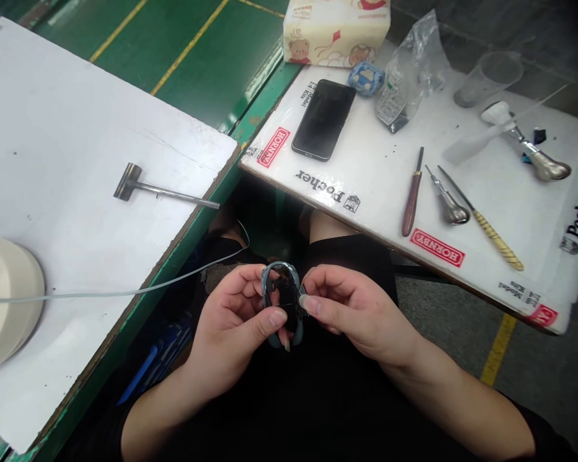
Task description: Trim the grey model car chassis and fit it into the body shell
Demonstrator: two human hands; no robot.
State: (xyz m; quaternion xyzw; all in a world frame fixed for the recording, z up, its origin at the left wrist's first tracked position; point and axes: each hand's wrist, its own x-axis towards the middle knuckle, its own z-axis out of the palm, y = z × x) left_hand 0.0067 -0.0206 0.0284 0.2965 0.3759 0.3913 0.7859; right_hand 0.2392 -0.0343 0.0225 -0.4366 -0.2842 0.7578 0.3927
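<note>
Over my lap I hold a small grey-blue plastic shell with a dark inside between both hands. My left hand wraps its left side, thumb pressed on the front. My right hand pinches its right edge with thumb and fingers. A thin clear strap or tube runs from the left across the white board toward my left hand; whether it touches the shell is hidden.
On the left white board lie a small metal hammer and a cream roll. The right board carries a black phone, a similar blue shell, a tissue pack, a plastic bag, a cup and several hand tools.
</note>
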